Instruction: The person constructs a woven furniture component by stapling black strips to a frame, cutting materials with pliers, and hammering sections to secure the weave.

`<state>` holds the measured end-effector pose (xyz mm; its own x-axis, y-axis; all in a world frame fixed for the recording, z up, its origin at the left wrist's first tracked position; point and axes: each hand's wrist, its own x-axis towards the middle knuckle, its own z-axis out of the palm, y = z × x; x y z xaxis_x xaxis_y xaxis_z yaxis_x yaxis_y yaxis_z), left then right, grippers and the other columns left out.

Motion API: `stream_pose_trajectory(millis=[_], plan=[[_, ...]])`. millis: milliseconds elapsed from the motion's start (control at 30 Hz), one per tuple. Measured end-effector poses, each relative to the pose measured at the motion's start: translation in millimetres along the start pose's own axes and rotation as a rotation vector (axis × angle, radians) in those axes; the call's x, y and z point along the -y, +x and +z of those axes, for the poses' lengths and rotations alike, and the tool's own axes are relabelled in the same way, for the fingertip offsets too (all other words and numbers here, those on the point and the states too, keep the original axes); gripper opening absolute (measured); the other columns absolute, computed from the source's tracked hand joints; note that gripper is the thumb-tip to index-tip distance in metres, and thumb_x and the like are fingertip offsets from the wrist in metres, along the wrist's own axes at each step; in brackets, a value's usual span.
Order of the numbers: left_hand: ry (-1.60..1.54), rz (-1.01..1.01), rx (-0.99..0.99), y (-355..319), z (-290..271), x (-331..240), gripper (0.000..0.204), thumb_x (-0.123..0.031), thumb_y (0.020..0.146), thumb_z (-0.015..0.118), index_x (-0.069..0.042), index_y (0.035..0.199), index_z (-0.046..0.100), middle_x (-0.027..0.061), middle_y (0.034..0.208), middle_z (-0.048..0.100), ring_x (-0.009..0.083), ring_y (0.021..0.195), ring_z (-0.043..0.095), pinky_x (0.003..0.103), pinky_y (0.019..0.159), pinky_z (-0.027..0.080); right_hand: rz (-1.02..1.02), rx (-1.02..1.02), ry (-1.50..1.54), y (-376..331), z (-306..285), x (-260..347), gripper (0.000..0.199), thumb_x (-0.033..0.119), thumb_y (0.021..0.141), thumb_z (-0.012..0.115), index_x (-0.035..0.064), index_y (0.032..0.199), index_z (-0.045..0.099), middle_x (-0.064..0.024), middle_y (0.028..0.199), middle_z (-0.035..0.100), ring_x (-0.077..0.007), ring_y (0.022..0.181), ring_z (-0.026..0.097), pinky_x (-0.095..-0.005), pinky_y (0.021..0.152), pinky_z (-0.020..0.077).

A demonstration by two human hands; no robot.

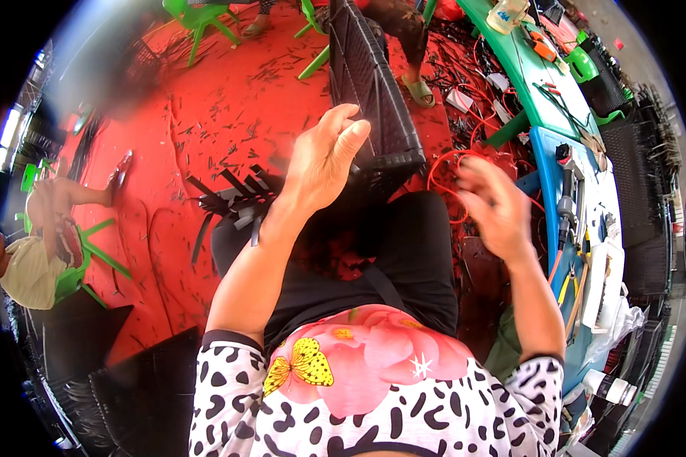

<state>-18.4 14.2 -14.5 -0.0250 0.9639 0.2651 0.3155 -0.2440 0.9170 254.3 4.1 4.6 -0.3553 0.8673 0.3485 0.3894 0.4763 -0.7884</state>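
A black woven plastic-rattan panel (373, 99) is seen standing on edge before the person's knees, running from the twelve o'clock rim of the view down toward the centre, where its lower corner is met by the lap. The left hand (324, 160) is raised at the panel's near edge, just left of centre; its fingers are curled loosely and the thumb is pointed upward, and the fingertips appear to be laid against the weave. Whether a strand is pinched there cannot be told. Loose black flat weaving strips (232, 202) are fanned out at about nine o'clock from that hand, over the left knee.

The right hand (495, 206) is held at about three o'clock from the panel, apart from it, blurred, with the fingers spread half open and nothing clearly gripped. A thin red cord loop (446, 171) is seen between this hand and the panel, just beside the fingers; contact cannot be told.

The red floor mat (229, 107), strewn with short black offcuts, is spread beneath everything. Along the three o'clock rim a blue and green workbench (545, 148) is set, and a grey power drill (565, 190) is laid on it. A green plastic chair (198, 19) is placed at eleven o'clock, and a seated person (34, 259) is visible at nine o'clock.
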Motion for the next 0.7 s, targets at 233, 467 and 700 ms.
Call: stream_pose_trajectory(millis=[233,467,700], plan=[[0.132,0.107,0.012,0,-5,-6,0.019,-0.004,0.084,0.042,0.002,0.089,0.060,0.0119,0.079,0.063,0.0184,0.076,0.063,0.031,0.069,0.049,-0.280,0.167,-0.134,57,82,39,0.023,0.006,0.077,0.069,0.0003,0.097,0.059,-0.0128,0.086,0.061,-0.0264,0.071,0.060,-0.0336,0.064,0.0476],[0.136,0.118,0.040,5,-5,-1,0.016,-0.005,0.084,0.046,0.002,0.085,0.060,0.0128,0.073,0.061,0.0246,0.068,0.063,0.035,0.063,0.048,-0.107,0.166,0.025,39,93,46,0.022,-0.002,0.076,0.067,-0.0004,0.096,0.057,-0.0131,0.087,0.061,-0.0233,0.075,0.062,-0.0291,0.068,0.0482],[0.456,0.292,0.227,1,2,3,0.009,-0.010,0.081,0.055,-0.002,0.079,0.061,0.0174,0.069,0.061,0.0378,0.068,0.060,0.044,0.059,0.047,0.070,0.234,0.319,23,99,26,0.019,0.017,0.097,0.049,0.0007,0.093,0.059,-0.0020,0.076,0.061,-0.0096,0.071,0.056,-0.0240,0.066,0.0445]])
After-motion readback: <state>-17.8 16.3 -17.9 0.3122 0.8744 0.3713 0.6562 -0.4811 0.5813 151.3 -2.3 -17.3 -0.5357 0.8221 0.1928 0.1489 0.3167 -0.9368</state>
